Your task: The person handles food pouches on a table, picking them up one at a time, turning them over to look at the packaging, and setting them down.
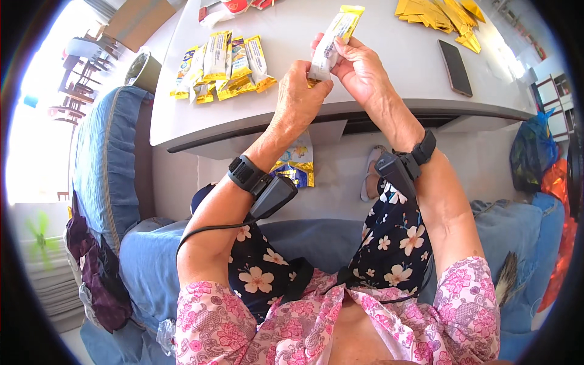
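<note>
Both hands meet over the near edge of the white bench (182,121), at about twelve o'clock in the head view. The left hand (298,97) is closed in a pinch grip on the lower end of a long white-and-yellow sachet (331,42), thumb and fingertips pressed onto the packet. The right hand (359,70) grips the same sachet just beside it from the right, fingers curled against its side near the middle. The sachet stands nearly upright, tilted slightly to one o'clock, its top end yellow and raised above the bench top.

At ten o'clock from the hands lies a cluster of similar sachets (222,64) flat on the bench, overlapping one another. At one o'clock, near the far edge, sits a heap of gold wrappers (441,15). A dark phone (455,67) lies flat at two o'clock, well apart from the hands. A blue-and-gold pouch (296,164) rests below the bench edge, between the forearms. Each wrist carries a black strap with a small black device (271,194).
</note>
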Motion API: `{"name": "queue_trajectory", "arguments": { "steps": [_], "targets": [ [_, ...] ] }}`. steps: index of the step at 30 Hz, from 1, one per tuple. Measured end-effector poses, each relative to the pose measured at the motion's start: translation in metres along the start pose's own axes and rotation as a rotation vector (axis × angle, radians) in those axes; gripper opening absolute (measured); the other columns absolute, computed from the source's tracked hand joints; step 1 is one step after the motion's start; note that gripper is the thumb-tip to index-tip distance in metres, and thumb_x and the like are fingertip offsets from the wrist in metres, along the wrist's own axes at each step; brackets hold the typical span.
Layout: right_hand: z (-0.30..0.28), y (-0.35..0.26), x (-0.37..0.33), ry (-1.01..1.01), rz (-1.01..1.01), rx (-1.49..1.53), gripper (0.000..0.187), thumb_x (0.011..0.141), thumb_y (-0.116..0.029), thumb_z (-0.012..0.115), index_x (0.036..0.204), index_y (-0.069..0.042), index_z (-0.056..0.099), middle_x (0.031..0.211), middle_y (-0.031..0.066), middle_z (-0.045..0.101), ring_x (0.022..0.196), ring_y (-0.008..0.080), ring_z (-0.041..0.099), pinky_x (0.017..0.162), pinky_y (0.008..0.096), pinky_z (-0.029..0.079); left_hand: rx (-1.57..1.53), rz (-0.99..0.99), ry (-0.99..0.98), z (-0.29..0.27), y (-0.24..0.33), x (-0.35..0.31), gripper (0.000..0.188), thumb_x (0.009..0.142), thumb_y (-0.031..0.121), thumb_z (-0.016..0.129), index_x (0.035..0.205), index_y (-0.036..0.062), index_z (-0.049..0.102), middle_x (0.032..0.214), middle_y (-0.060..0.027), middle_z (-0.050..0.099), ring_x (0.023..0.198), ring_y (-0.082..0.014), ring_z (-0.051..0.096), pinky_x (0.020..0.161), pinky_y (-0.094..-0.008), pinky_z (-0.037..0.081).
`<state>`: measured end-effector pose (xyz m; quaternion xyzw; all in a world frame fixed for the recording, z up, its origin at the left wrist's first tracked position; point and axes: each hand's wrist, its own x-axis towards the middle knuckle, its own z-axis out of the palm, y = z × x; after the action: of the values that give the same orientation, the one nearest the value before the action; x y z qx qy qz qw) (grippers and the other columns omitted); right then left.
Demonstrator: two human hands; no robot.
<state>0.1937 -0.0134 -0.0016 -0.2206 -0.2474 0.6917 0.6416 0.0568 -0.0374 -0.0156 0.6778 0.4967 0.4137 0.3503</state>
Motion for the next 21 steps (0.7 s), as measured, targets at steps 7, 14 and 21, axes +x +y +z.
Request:
{"name": "queue_trajectory", "arguments": {
  "steps": [7,14,21],
  "targets": [
    [0.002,-0.006,-0.001,-0.077,0.011,0.126,0.033,0.094,-0.018,0.042,0.115,0.007,0.045,0.107,0.0182,0.057,0.097,0.0287,0.058,0.088,0.0418,0.047,-0.595,-0.334,-0.181,-0.017,0.018,0.001,0.021,0.079,0.009,0.058,0.096,-0.0019,0.055,0.074,-0.0054,0.055,0.062,-0.0105,0.05,0.056,-0.0225,0.043],
    [-0.003,-0.012,0.001,-0.103,-0.016,-0.13,0.021,0.09,-0.014,0.053,0.105,0.0,0.056,0.096,0.0089,0.062,0.087,0.0201,0.058,0.076,0.0349,0.049,-1.221,-0.512,-0.449,-0.023,0.018,0.003,0.025,0.084,0.02,0.051,0.096,-0.0017,0.053,0.08,-0.0111,0.056,0.063,-0.0158,0.051,0.057,-0.0277,0.045],
    [-0.006,-0.014,0.004,0.121,-0.114,-0.244,0.017,0.083,-0.012,0.064,0.097,-0.003,0.059,0.089,0.0038,0.063,0.083,0.0156,0.059,0.076,0.0349,0.049,-0.749,-0.382,-0.301,-0.027,0.023,0.001,0.044,0.089,0.037,0.053,0.102,-0.0046,0.056,0.084,-0.0188,0.063,0.068,-0.0161,0.06,0.057,-0.0231,0.047]
  ]
}}
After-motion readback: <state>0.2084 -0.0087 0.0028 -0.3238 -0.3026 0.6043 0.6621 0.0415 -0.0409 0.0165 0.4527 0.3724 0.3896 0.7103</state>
